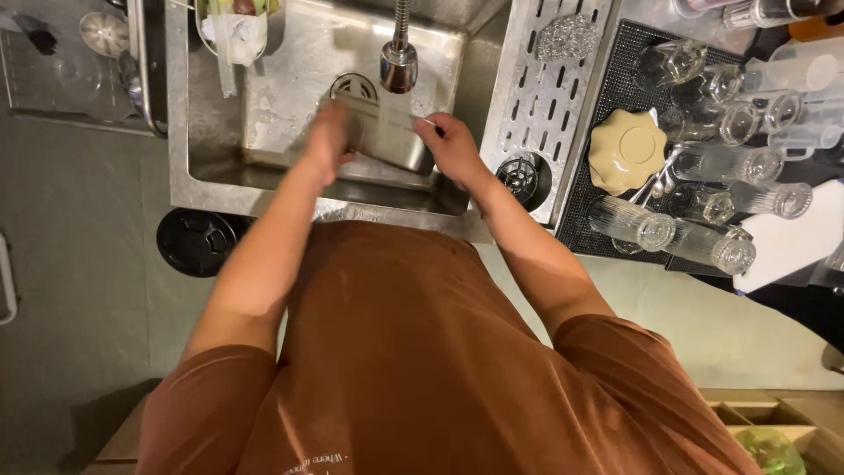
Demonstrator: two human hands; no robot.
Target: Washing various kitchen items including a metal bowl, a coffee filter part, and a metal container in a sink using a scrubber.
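We are bent over a steel sink (264, 114), looking straight down at both hands, which hold a clear glass (380, 132) between them under the tap (398, 66). The glass lies on its side, stretched from one grip to the other, with water running onto its middle. Our left hand (327, 139) is blurred (it is in motion), so we cannot tell for sure how its fingers sit; it appears to be wrapped around the left end of the glass. Our right hand (453, 145) closes on the other end, its fingertips pinching the rim, thumb towards us. The glass therefore lies directly between the two grips, touching both, held above the sink floor and just nearer to us than the round drain (354, 85).

Just to the right of the right grip, a slotted metal drainer (545, 105) slopes along the sink's edge, with a round black rinser (520, 174) at its near corner and a wad of steel wool (567, 37) at its far end. Farther right, on the worktop, a black ribbed mat (615, 79) carries a pale yellow scalloped dish (626, 151) and many clear ribbed glasses (655, 230) lying on their sides. Beyond the left grip, at the sink's far edge, a caddy holds a cloth (239, 35). Below the left forearm, a round black floor drain cover (195, 241) sits on the grey floor (79, 264).
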